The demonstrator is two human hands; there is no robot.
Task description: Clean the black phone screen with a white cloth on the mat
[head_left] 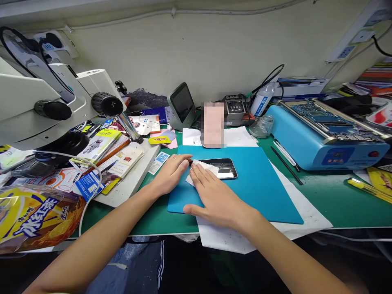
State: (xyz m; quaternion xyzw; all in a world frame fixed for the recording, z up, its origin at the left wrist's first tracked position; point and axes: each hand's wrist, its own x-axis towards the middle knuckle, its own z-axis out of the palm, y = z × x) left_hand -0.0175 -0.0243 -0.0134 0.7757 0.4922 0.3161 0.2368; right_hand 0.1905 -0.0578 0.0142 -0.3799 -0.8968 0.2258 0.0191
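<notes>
A phone with a dark, glossy screen (228,168) lies flat on the blue mat (254,192). My right hand (214,196) presses a white wipe (211,167) onto the phone's left part, its fingers stretched out and its thumb apart. At the phone's left end, my left hand (171,173) rests on its side with the fingers curved and thumb and fingertips close together. Whether anything small is between those fingertips I cannot make out. The phone's left end is hidden by the wipe and my hands.
A microscope (52,110) and booklets (98,147) stand at the left, near a drink bottle (39,216). Behind the mat are a small display (182,106) and a glass jar (261,125). A blue machine (321,143) holds circuit boards at the right.
</notes>
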